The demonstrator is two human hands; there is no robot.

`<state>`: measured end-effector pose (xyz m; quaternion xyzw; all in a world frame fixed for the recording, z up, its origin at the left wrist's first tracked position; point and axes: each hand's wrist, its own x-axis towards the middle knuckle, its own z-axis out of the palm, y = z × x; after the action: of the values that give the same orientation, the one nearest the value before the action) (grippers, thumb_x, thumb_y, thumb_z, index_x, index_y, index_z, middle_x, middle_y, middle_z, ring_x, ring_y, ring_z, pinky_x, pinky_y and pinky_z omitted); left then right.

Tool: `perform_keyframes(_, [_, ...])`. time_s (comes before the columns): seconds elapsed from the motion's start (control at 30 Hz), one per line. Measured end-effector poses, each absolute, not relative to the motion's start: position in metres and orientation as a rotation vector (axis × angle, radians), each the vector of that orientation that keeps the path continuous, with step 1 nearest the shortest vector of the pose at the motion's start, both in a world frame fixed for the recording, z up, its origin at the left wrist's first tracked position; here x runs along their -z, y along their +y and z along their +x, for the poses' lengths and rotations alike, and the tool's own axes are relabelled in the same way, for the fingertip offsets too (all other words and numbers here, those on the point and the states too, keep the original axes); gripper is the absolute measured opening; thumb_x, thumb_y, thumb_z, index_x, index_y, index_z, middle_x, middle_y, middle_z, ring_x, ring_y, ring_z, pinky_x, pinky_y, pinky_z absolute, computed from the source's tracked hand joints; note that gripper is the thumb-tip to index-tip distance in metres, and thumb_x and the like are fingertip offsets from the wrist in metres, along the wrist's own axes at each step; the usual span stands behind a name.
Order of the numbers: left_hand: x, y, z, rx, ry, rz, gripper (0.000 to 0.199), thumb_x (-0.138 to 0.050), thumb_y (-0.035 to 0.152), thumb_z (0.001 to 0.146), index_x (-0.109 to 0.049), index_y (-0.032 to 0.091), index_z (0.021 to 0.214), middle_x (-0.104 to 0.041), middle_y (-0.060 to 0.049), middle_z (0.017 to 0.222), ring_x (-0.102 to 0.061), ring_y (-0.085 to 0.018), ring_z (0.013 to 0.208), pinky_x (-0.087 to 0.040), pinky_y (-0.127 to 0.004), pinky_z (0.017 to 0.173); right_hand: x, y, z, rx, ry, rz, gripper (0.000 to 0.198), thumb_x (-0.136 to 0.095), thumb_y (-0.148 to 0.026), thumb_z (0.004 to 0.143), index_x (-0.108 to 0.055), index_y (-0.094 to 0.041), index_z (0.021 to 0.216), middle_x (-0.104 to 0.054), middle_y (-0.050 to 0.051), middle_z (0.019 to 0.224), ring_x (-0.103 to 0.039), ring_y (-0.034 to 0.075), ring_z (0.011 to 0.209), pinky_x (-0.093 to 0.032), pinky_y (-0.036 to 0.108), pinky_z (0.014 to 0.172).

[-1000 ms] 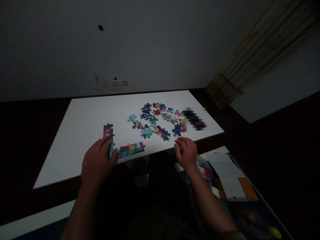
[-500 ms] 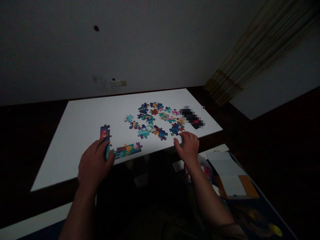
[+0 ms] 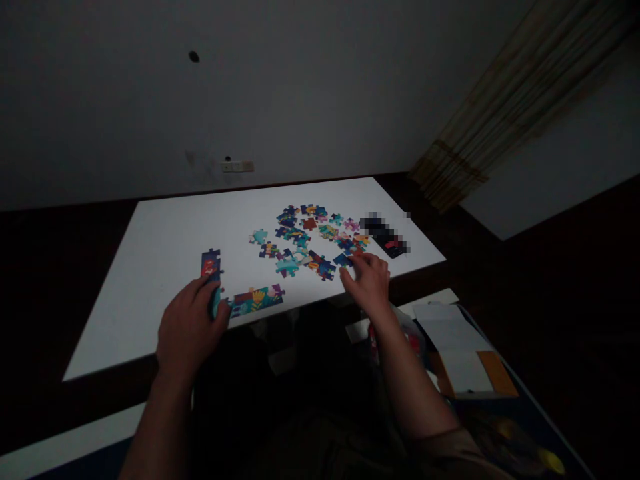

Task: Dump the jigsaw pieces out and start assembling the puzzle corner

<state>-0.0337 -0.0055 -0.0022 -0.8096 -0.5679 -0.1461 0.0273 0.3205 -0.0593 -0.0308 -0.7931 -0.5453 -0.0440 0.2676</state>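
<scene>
A partly joined jigsaw strip (image 3: 257,300) lies along the front edge of the white table, and its left side (image 3: 211,261) runs upward in an L. My left hand (image 3: 189,327) rests over the corner of that L, fingers laid out and thumb apart, hiding the pieces beneath. On the right, my right hand (image 3: 369,280) reaches over the front edge with thumb and fingers spread. Its fingertips are at a dark blue jigsaw piece (image 3: 343,261); whether they touch it I cannot tell. Several loose jigsaw pieces (image 3: 293,235) are scattered across the table's middle.
A dark, partly pixelated phone-like object (image 3: 385,237) lies at the right of the white table (image 3: 165,247). Below right, a second surface holds an opened box or folder (image 3: 465,360) and a plastic bag (image 3: 413,333). A wall with sockets (image 3: 237,167) stands behind.
My right hand has moved slightly left and forward, onto the pieces at the right of the pile. My left hand stays over the joined corner.
</scene>
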Motion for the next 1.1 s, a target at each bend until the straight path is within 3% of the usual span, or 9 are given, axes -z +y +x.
perform_keyframes(0.3, [0.000, -0.006, -0.034, 0.489, -1.778, -2.531, 0.042, -0.048, 0.033, 0.088, -0.052, 0.019, 0.127, -0.049, -0.012, 0.138, -0.047, -0.031, 0.124, -0.039, -0.050, 0.104, 0.028, -0.058, 0.326, -0.097, -1.481, -2.075, 0.035, -0.063, -0.036, 0.075, -0.063, -0.028, 0.109, -0.051, 0.008, 0.127, -0.043, 0.032, 0.118, -0.038, 0.050, 0.096])
perform_keyframes(0.4, [0.000, -0.006, -0.034, 0.518, -1.803, -2.513, 0.042, -0.049, 0.032, 0.087, -0.052, 0.020, 0.127, -0.050, -0.012, 0.138, -0.048, -0.030, 0.124, -0.039, -0.049, 0.104, 0.028, -0.059, 0.325, -0.092, -1.437, -2.045, 0.033, -0.063, -0.035, 0.075, -0.062, -0.026, 0.107, -0.058, 0.008, 0.119, -0.047, 0.031, 0.115, -0.039, 0.049, 0.095])
perform_keyframes(0.6, [0.000, -0.009, -0.036, 0.572, -1.825, -2.525, 0.043, -0.049, 0.029, 0.085, -0.054, 0.021, 0.126, -0.051, -0.011, 0.137, -0.046, -0.030, 0.126, -0.037, -0.049, 0.105, 0.010, -0.048, 0.314, -0.256, -1.318, -1.767, 0.021, -0.056, -0.038, 0.083, -0.062, -0.023, 0.095, -0.066, 0.006, 0.088, -0.061, 0.023, 0.081, -0.050, 0.040, 0.077])
perform_keyframes(0.93, [0.003, -0.014, -0.043, 0.696, -1.836, -2.484, 0.037, -0.052, 0.026, 0.084, -0.058, 0.020, 0.120, -0.054, -0.013, 0.133, -0.047, -0.030, 0.124, -0.036, -0.051, 0.105, -0.022, 0.098, 0.188, -0.985, -1.607, -1.224, 0.020, -0.067, -0.031, 0.078, -0.064, -0.024, 0.097, -0.070, 0.006, 0.093, -0.065, 0.019, 0.081, -0.054, 0.037, 0.078])
perform_keyframes(1.1, [0.001, -0.018, -0.047, 0.723, -1.834, -2.489, 0.035, -0.053, 0.026, 0.083, -0.058, 0.020, 0.118, -0.054, -0.013, 0.131, -0.048, -0.030, 0.122, -0.038, -0.049, 0.104, 0.000, 0.158, 0.115, -1.020, -1.813, -1.252, 0.018, -0.064, -0.017, 0.075, -0.066, -0.017, 0.093, -0.070, 0.003, 0.083, -0.063, 0.014, 0.074, -0.051, 0.029, 0.074])
